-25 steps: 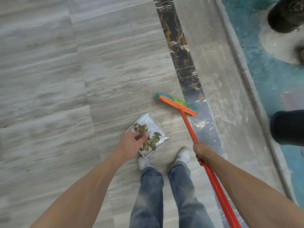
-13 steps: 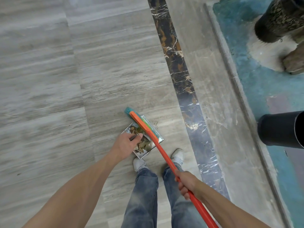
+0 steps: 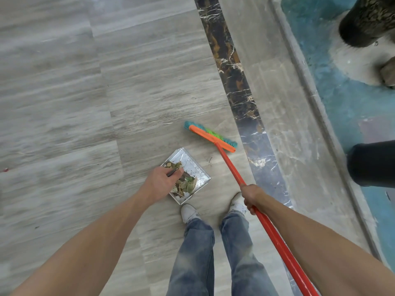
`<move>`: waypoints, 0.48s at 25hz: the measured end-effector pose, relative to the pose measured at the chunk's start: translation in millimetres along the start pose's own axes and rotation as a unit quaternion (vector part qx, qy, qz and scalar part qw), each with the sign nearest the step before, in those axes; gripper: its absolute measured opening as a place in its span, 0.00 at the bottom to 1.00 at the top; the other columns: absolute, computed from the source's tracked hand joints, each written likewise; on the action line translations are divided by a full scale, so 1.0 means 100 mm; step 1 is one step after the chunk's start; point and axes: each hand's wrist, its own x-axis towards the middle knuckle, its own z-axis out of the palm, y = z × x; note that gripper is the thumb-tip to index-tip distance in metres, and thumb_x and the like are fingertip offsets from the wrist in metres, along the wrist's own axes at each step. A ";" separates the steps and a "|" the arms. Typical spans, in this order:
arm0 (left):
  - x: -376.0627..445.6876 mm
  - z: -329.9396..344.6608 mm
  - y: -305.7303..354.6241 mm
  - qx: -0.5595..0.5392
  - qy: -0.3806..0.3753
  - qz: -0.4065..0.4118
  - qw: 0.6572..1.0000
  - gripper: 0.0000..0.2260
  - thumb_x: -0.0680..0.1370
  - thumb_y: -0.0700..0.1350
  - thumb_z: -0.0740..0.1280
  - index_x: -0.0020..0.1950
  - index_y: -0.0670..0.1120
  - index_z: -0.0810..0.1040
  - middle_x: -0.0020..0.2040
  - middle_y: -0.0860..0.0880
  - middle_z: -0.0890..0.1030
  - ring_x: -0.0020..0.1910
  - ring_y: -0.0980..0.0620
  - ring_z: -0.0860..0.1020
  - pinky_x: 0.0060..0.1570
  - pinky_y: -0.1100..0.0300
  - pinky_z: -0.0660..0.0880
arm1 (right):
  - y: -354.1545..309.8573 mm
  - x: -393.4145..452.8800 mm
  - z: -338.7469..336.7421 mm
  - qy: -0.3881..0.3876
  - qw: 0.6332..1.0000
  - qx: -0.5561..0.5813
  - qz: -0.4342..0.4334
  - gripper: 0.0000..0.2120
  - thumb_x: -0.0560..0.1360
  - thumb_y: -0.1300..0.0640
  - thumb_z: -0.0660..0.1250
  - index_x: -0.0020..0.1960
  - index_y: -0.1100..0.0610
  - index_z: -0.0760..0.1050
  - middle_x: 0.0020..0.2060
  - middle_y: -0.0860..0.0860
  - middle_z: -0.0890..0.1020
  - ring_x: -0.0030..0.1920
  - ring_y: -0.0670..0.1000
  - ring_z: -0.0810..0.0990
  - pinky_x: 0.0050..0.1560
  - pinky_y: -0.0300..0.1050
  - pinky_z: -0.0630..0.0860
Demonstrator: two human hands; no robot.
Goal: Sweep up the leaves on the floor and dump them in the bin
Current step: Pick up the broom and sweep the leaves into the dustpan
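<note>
Leaves (image 3: 184, 183) sit heaped in the metal dustpan (image 3: 192, 167), mostly toward its back wall, and a few small bits (image 3: 210, 160) lie on the grey floor (image 3: 85, 103) just beyond the dustpan's front lip. The step in hand looks like the last gathering stroke: to do it well, keep the dustpan's lip flat against the floor, set the broom (image 3: 210, 135) down beyond the scraps and draw it in short, light pulls toward the dustpan, so nothing flicks over the side or slides under the edge.

The left hand (image 3: 159, 182) curls its fingers round the dustpan's thin dark handle (image 3: 172, 173), holding it low and tilted back. The right hand (image 3: 250, 197) is wrapped tight round the red broom handle, to the right of the dustpan. The broom head lies beyond the dustpan, apart from it, bristles teal and green.

The leaves are dry, flat and small, dull green and brown, loosely piled and light enough, I judge, to blow out if the dustpan is swung. A dark round container (image 3: 374, 163), possibly the bin, stands well to the right of the dustpan.
</note>
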 end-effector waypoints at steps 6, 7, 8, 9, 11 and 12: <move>-0.01 -0.08 -0.15 -0.005 0.014 0.000 1.000 0.20 0.80 0.51 0.65 0.32 0.43 0.68 0.28 0.50 0.63 0.26 0.54 0.60 0.32 0.57 0.58 | 0.31 -0.40 0.47 -0.127 0.992 -0.019 0.001 0.16 0.81 0.51 0.53 0.40 0.58 0.69 0.28 0.54 0.72 0.20 0.49 0.68 0.20 0.38 0.67; -0.04 -0.09 -0.13 -0.002 0.015 -0.002 1.000 0.20 0.80 0.51 0.65 0.30 0.45 0.66 0.27 0.51 0.62 0.26 0.54 0.59 0.31 0.57 0.58 | 0.37 -0.51 0.45 -0.139 0.989 -0.040 -0.008 0.15 0.81 0.51 0.55 0.39 0.57 0.69 0.28 0.53 0.72 0.20 0.49 0.68 0.21 0.39 0.69; -0.07 -0.10 -0.13 -0.003 0.020 -0.005 1.000 0.22 0.80 0.51 0.65 0.28 0.48 0.65 0.26 0.52 0.62 0.26 0.54 0.60 0.31 0.57 0.58 | 0.40 -0.60 0.40 -0.143 0.987 -0.069 -0.021 0.14 0.81 0.52 0.55 0.39 0.56 0.69 0.28 0.53 0.72 0.20 0.49 0.68 0.23 0.41 0.71; -0.10 -0.10 -0.15 -0.008 0.022 -0.015 1.000 0.23 0.80 0.51 0.65 0.26 0.48 0.65 0.25 0.53 0.63 0.26 0.54 0.60 0.31 0.57 0.58 | 0.42 -0.67 0.33 -0.140 0.986 -0.085 -0.025 0.13 0.81 0.52 0.55 0.39 0.55 0.69 0.28 0.53 0.72 0.20 0.49 0.68 0.23 0.41 0.71; -0.14 -0.12 -0.15 -0.018 0.023 -0.021 0.999 0.25 0.80 0.52 0.65 0.23 0.49 0.66 0.25 0.54 0.62 0.25 0.55 0.60 0.31 0.57 0.58 | 0.41 -0.74 0.11 -0.128 0.986 -0.097 -0.036 0.12 0.81 0.54 0.54 0.40 0.55 0.68 0.29 0.53 0.71 0.20 0.49 0.67 0.23 0.43 0.69; -0.16 -0.11 -0.15 -0.021 0.018 -0.016 0.999 0.25 0.80 0.52 0.65 0.24 0.49 0.65 0.25 0.54 0.62 0.25 0.55 0.60 0.30 0.57 0.58 | 0.40 -0.72 -0.01 -0.115 0.988 -0.092 -0.039 0.12 0.81 0.55 0.54 0.42 0.57 0.69 0.29 0.54 0.71 0.20 0.50 0.67 0.23 0.43 0.68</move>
